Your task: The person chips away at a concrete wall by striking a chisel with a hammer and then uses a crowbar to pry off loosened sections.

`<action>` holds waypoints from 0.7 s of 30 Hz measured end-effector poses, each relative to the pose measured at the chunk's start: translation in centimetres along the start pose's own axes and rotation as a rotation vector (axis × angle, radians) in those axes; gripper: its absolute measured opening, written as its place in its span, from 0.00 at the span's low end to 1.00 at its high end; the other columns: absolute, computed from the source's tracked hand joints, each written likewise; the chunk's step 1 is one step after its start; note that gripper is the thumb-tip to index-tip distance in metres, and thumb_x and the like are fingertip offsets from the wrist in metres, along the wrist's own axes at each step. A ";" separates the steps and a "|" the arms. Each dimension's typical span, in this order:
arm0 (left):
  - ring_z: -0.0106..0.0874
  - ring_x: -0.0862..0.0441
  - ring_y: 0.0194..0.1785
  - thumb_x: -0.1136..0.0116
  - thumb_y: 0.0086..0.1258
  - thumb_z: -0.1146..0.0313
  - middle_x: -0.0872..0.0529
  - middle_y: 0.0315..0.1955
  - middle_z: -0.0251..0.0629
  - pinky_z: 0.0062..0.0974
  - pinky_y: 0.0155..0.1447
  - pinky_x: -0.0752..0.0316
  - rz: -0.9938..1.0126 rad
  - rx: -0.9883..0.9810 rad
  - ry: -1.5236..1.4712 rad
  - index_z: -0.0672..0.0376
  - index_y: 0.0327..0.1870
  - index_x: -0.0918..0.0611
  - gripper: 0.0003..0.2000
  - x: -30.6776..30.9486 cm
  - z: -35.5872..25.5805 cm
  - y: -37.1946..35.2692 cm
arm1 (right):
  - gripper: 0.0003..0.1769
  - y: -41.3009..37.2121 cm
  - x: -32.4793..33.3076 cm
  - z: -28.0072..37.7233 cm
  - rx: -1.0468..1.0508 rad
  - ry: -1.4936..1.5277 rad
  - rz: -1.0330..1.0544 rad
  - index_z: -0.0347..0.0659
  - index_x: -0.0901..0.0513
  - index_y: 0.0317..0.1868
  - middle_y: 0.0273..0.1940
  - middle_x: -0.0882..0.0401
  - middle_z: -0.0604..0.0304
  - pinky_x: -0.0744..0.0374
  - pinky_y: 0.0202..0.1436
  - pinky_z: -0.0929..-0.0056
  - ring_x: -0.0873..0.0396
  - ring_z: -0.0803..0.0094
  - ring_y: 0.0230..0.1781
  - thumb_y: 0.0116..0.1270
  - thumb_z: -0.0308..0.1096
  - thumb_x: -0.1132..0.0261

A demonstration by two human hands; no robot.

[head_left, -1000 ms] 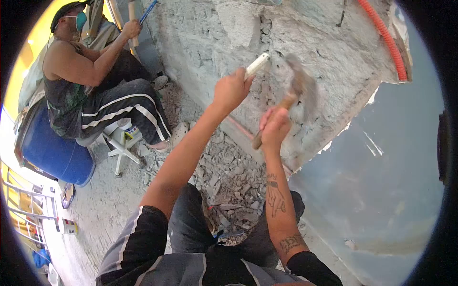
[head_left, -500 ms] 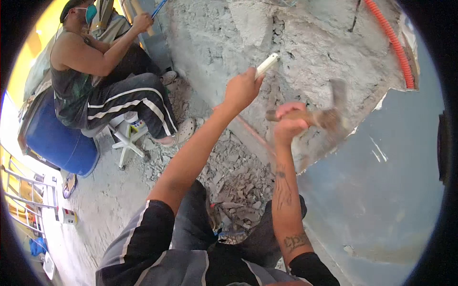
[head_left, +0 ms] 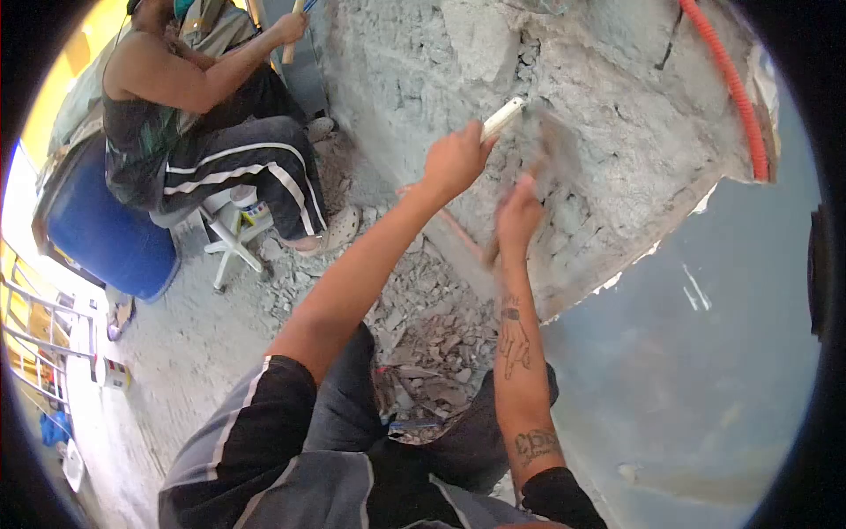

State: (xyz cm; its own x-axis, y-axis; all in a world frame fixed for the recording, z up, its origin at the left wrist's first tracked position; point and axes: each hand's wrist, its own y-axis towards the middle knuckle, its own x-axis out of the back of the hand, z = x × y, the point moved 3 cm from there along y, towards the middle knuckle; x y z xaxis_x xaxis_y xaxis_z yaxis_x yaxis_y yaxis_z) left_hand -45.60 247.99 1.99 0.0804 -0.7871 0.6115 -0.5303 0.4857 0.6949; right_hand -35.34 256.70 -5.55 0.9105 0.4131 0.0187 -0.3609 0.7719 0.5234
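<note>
A hammer (head_left: 537,166) and a pale bar (head_left: 502,119) are being held before the rough wall (head_left: 617,115)

The person's left hand (head_left: 456,163) is closing narrowly around the pale bar, and one end of this bar is sticking out from the fist, in front of the middle of the rough wall. Whether the bar is touching the rough wall, I cannot tell.

The right hand (head_left: 518,216) is gripping the wooden handle of the hammer in a tight fist, in front of the lower part of the rough wall. The head of the hammer is appearing blurred, near the end of the pale bar; I cannot tell if these two are touching.

At the foot of the rough wall, a thin pinkish pipe (head_left: 463,234) is running along the edge, and grey rubble (head_left: 423,326) is covering the floor just beside it. On the upper right part of the rough wall, a red hose (head_left: 731,97) is hanging. Beyond the broken right edge of the rough wall, a smooth grey surface (head_left: 670,370) is extending.

To the left of the rough wall, a co-worker (head_left: 176,75) is sitting on a white-legged stool (head_left: 233,251) and is holding a wooden handle (head_left: 289,51). Further left from the rough wall, a blue barrel (head_left: 110,220) is standing near the co-worker.
</note>
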 end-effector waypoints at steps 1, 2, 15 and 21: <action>0.54 0.19 0.26 0.47 0.72 0.54 0.18 0.21 0.52 0.49 0.29 0.25 0.018 0.033 -0.016 0.61 0.38 0.27 0.16 0.3 -0.2 0.1 | 0.37 0.2 0.2 0.1 0.017 -0.007 0.018 0.41 0.31 0.22 0.15 0.34 0.64 0.34 0.18 0.76 0.32 0.75 0.15 0.71 0.68 0.57; 0.55 0.19 0.27 0.48 0.73 0.53 0.18 0.21 0.54 0.50 0.30 0.25 0.042 0.070 -0.028 0.60 0.38 0.27 0.16 0.7 -0.2 0.0 | 0.37 -0.3 0.4 -0.4 -0.152 0.103 0.049 0.41 0.31 0.21 0.14 0.34 0.64 0.34 0.17 0.75 0.32 0.75 0.14 0.71 0.68 0.56; 0.49 0.17 0.24 0.46 0.71 0.55 0.18 0.19 0.50 0.46 0.27 0.23 0.067 0.159 -0.156 0.63 0.34 0.25 0.17 3.1 -9.5 -4.8 | 0.47 -0.8 6.6 6.0 0.055 0.540 -0.203 0.39 0.33 0.27 0.20 0.36 0.63 0.33 0.18 0.75 0.35 0.74 0.15 0.57 0.83 0.58; 0.50 0.18 0.23 0.47 0.72 0.54 0.18 0.19 0.51 0.44 0.26 0.24 -0.064 0.115 -0.086 0.63 0.34 0.25 0.17 0.4 -4.5 -2.3 | 0.45 -2.2 5.4 6.1 -0.021 0.520 -0.041 0.39 0.35 0.31 0.19 0.37 0.61 0.32 0.20 0.75 0.35 0.73 0.16 0.59 0.82 0.60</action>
State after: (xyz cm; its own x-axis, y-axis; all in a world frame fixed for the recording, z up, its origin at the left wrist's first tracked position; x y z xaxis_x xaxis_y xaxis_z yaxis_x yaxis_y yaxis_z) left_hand -40.52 248.28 2.33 0.0470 -0.8469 0.5296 -0.6199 0.3910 0.6804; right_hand -28.38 254.33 -1.35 0.7053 0.5636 -0.4301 -0.3360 0.7999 0.4972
